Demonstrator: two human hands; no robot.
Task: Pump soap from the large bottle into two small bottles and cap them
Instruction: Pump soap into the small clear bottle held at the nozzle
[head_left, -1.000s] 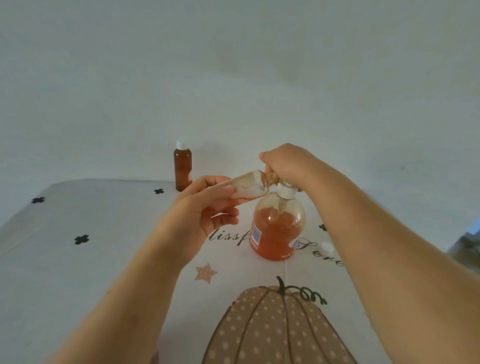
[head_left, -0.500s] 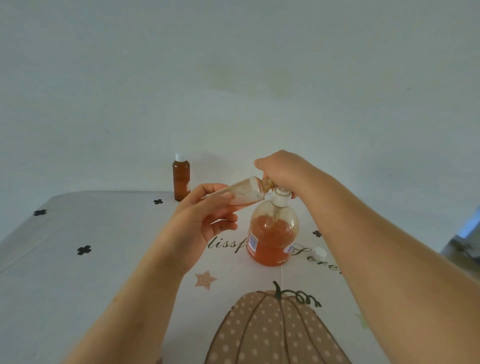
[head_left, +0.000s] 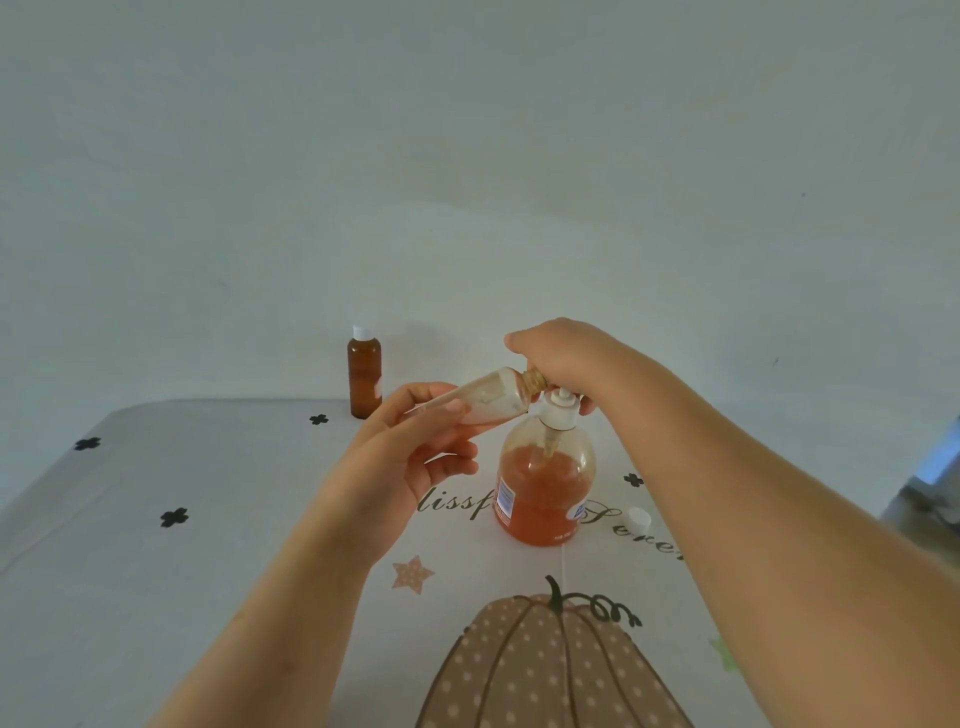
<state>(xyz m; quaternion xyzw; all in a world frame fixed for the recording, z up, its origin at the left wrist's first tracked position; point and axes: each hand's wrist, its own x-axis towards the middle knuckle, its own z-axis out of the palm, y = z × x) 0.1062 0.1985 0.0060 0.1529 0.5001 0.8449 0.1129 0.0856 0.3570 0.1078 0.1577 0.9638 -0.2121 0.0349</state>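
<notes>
Here we are at the table (head_left: 208, 571), and by my reckoning we're past the halfway mark. At the far edge, left of centre, one small bottle (head_left: 364, 371) stands upright, dark amber with its white top on. I'd call that one filled and capped.

Now the second. The left hand (head_left: 415, 452) has its fingers and thumb wrapped round the other small bottle (head_left: 493, 397), which is tipped almost flat, its open neck pushed right up against the nozzle. The right hand (head_left: 561, 353) is curled over the pump head (head_left: 558, 410), knuckles up and bearing down on it; the nozzle itself is hidden under those fingers. The large bottle (head_left: 540, 488) stands in the middle of the table, a little over half full of orange soap.

How much has gone in? Hard to say. The held bottle looks pale and cloudy, with no clear orange level that I can make out, so I'd judge the filling is at an early stage.

And there's the loose white cap (head_left: 638, 519), lying on the cloth just to the right of the large bottle, waiting.

So what's left is more pumping until that bottle is filled, then righting it and putting the cap on.
</notes>
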